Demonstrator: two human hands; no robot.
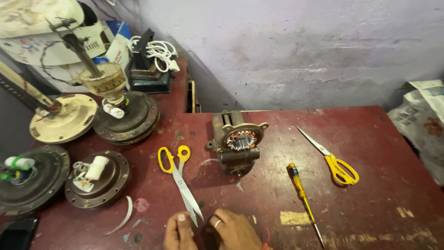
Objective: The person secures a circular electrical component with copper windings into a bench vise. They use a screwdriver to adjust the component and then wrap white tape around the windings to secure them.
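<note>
Both my hands rest at the bottom edge of the red table [360, 153]. My left hand [178, 233] has its fingers curled, a fingertip beside the blade tips of yellow-handled scissors [179, 178]. My right hand [236, 229], a ring on one finger, lies next to it with fingers bent down; what they pinch between them is too small to tell. A small motor stator with copper windings [241, 140] sits on a metal vise [235, 157] at the table's middle.
A yellow screwdriver [303, 196] and a second pair of yellow scissors [334, 159] lie to the right. Several ceiling-fan motor housings [97, 180] crowd the left side. A white cable coil [157, 48] sits at the back. A newspaper bundle [423, 120] is at far right.
</note>
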